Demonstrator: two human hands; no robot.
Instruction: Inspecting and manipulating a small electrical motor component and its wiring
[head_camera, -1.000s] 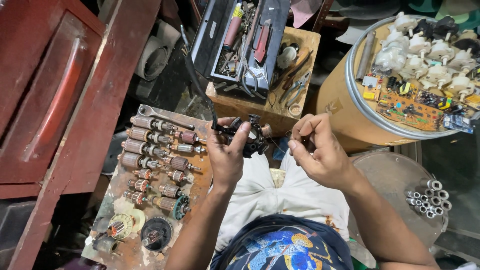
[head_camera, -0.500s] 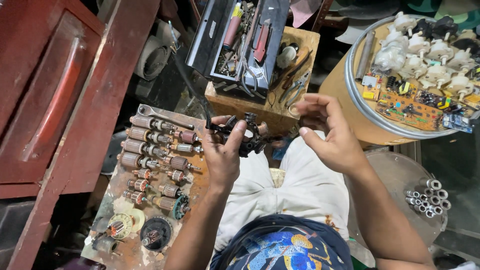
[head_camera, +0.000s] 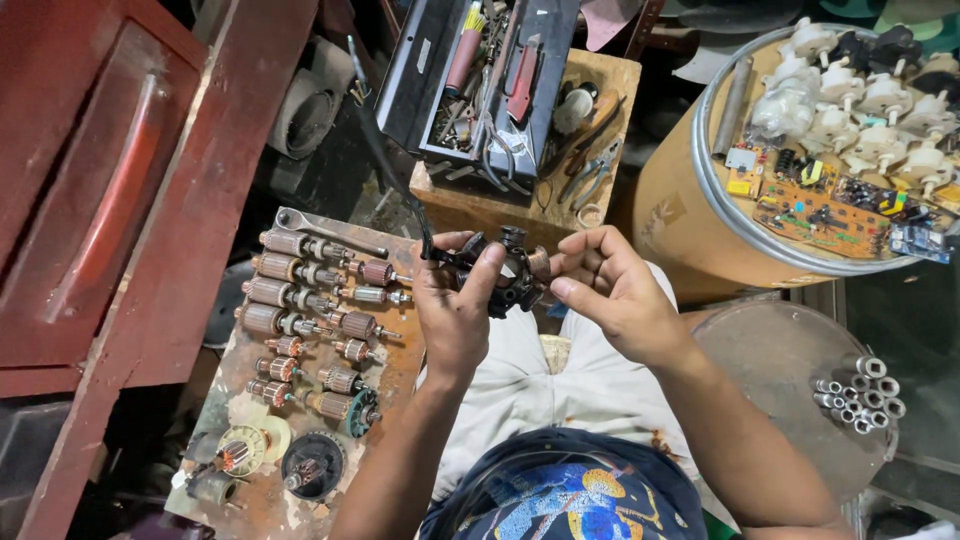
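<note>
Motor part (head_camera: 510, 275) in hands above cluttered workshop floor (head_camera: 400, 205).

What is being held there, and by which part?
A small black motor part: the left hand grips its left side, the right hand its right edge.

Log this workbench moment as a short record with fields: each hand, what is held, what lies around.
left hand: grips the black motor part from its left side
right hand: fingers on the part's right side
board: rows of motor armatures, left of the hands
toolbox: open, on a wooden crate beyond the hands
drum: circuit boards and white parts on top
</note>
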